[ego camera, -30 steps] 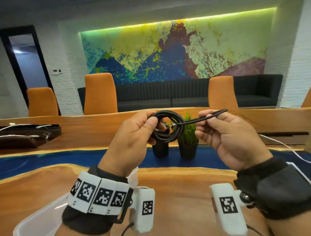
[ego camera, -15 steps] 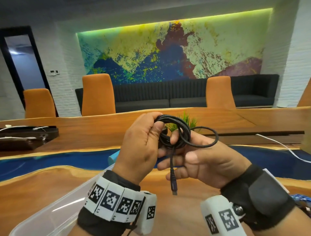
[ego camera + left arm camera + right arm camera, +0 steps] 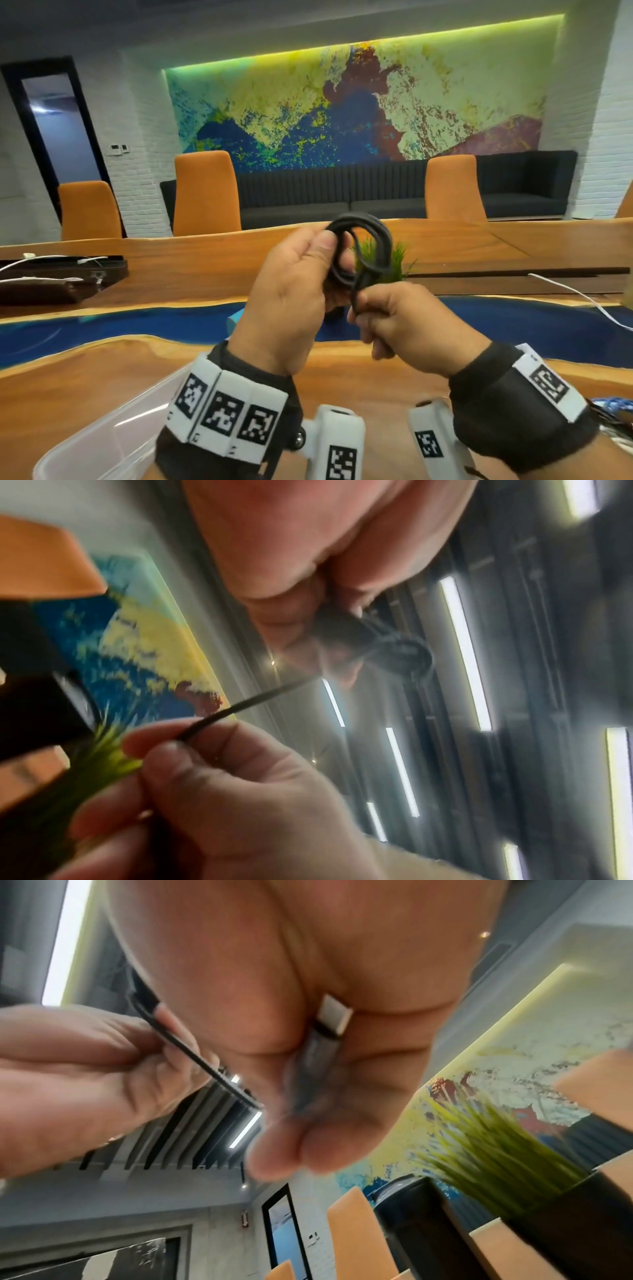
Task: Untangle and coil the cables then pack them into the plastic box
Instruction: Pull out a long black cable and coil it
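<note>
Since half a second ago your right hand (image 3: 411,325) has dropped below the coil and drawn the loose loop tight; the plug that dangled under your fingers is now tucked into your fist. Your left hand (image 3: 294,294) pinches the black cable (image 3: 363,253) coil between thumb and fingers, raised in the air over the table (image 3: 85,377). Your right hand is closed round the tail of the same cable, just beneath the coil.

From the head view the plug is hidden; the right wrist view shows its metal end (image 3: 334,1015) lying against your palm. The lower part of the coil is covered by your left fingers, and the left wrist view is blurred, so the wraps cannot be counted. The plastic box (image 3: 113,442) sits at the near left edge of the table, cut off by the frame, partly behind your left wrist. A tangle of cables at the far right edge is barely visible.

The table is wood with a blue strip running across it; a potted plant (image 3: 394,260) stands behind your hands. Orange chairs (image 3: 205,192), a dark sofa (image 3: 342,195) and a bright mural (image 3: 342,113) lie beyond.
</note>
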Demonstrator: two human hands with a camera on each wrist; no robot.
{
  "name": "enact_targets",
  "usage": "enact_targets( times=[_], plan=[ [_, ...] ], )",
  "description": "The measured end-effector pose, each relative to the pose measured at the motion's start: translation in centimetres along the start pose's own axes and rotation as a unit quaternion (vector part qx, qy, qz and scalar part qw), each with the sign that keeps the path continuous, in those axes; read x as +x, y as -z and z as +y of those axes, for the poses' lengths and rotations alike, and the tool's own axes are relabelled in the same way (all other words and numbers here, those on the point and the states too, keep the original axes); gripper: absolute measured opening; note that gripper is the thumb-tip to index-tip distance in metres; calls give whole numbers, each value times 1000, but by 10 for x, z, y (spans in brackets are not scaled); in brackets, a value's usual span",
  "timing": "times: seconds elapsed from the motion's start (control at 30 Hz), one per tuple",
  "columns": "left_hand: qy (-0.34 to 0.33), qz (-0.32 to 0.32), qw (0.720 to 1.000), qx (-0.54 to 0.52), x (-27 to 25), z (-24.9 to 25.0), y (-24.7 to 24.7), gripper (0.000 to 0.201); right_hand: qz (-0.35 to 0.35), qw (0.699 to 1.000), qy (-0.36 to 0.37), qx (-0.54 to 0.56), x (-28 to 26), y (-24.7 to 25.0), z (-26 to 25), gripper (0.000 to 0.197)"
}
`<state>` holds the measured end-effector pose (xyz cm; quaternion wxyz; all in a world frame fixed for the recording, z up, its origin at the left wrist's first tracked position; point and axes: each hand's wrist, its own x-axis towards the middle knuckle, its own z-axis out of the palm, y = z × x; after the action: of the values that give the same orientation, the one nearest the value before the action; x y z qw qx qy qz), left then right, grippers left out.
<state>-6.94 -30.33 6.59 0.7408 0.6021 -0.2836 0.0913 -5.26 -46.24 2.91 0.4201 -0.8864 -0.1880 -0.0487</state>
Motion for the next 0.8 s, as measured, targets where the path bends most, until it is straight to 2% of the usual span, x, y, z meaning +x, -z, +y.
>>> enact_targets(
  times=[0.07,0.13,0.27,0.33,0.43,0.5,0.57,0.63,0.67,0.73,0.8],
  plan=[
    [7,-60,994,89,1,-3,2,28,69,998,-7,-4,0,12,2,24],
    [-5,-93,976,199,1,-4,8,26,118,992,-5,45,0,25,1,20],
    [-5,-98,941,325,1,-7,13,28,163,964,18,208,-9,38,-18,15],
    [8,-94,942,322,1,-10,13,31,168,959,33,226,-13,40,-24,15],
    [52,-82,969,228,0,-10,10,30,155,961,39,225,-16,43,-26,15],
    [42,-53,975,212,1,-12,10,26,142,968,25,208,-16,45,-22,17],
    [-6,-7,960,278,4,-17,13,23,184,967,35,173,-15,49,-19,15],
    [-53,24,932,358,6,-22,16,20,243,957,96,128,-18,51,-23,6],
    [-64,33,925,374,7,-24,16,19,243,957,131,88,-20,49,-27,7],
    [-70,34,928,364,6,-27,14,18,207,966,153,-33,-20,39,-31,19],
    [-49,35,949,308,6,-30,12,20,199,958,143,-148,-16,27,-27,27]
  ],
)
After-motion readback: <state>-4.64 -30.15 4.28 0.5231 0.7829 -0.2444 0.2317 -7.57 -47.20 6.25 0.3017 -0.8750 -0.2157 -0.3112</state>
